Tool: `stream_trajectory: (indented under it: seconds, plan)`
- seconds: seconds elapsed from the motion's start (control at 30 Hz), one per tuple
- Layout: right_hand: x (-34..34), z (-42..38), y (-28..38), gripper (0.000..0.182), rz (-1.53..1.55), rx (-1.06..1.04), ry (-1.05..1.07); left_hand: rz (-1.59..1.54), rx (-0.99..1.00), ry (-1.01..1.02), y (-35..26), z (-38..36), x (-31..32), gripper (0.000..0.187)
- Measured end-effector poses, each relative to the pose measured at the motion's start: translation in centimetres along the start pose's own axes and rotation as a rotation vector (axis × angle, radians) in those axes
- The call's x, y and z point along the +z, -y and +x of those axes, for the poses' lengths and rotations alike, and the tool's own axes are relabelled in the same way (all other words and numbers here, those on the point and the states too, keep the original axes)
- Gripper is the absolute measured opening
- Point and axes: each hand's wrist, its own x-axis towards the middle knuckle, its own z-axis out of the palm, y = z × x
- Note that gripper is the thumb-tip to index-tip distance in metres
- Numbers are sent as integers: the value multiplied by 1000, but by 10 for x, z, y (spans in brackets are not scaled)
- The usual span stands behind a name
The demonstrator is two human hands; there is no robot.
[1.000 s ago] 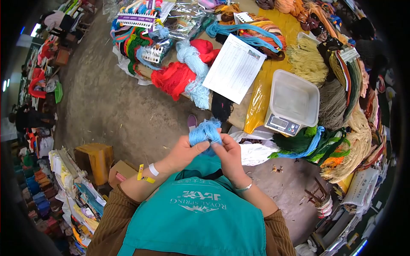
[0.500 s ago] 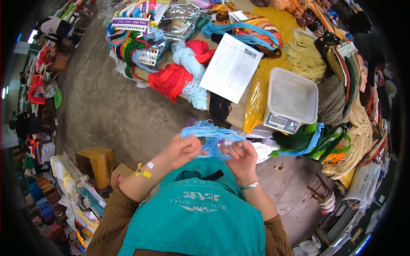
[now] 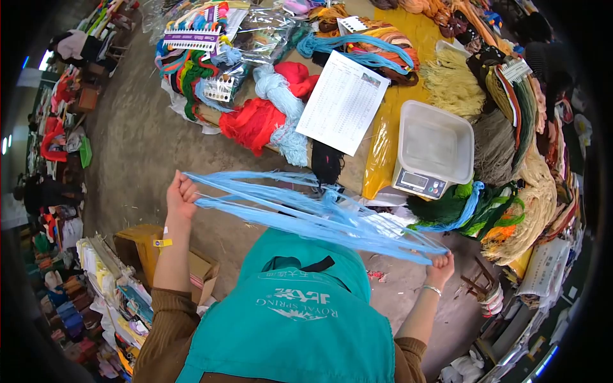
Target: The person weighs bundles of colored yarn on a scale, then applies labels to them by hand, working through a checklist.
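A skein of light blue thread is stretched wide in front of my green apron, spread into several loose strands. Its left end is gripped in my left hand, fingers curled round the loop. At the other end, lower and to the right, my right hand has its fingers closed on the thread. Behind the strands is the table's near edge, where a printed sheet lies between red yarn and a digital scale. A clear plastic tub sits on the scale.
Green yarn and beige yarn hang over the table's right side. Thread colour cards lie at the back left. A cardboard box stands by my left arm, a small stool at right. People are at the far edges.
My hands have moved far apart, left hand up and leftward, right hand rightward and down. The bunched blue skein is now drawn out long between them.
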Motion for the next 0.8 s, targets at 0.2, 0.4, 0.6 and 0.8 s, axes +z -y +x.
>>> stream_trajectory:
  seconds: [0.2, 0.4, 0.6, 0.8]
  plan:
    - [1, -15, 39, 31, -202, -216, -163, 186, 97, -47, 2, -1, 31, 35]
    - [2, -16, 72, 30, -153, -343, -193, 133, 179, -88, -22, 9, 26, 36]
    - [7, -7, 85, 30, -130, -532, -361, 40, 182, -64, -23, 14, 34, 37]
    - [3, -8, 70, 33, -1632, -1178, -180, 943, 421, -87, 0, -5, 47, 35]
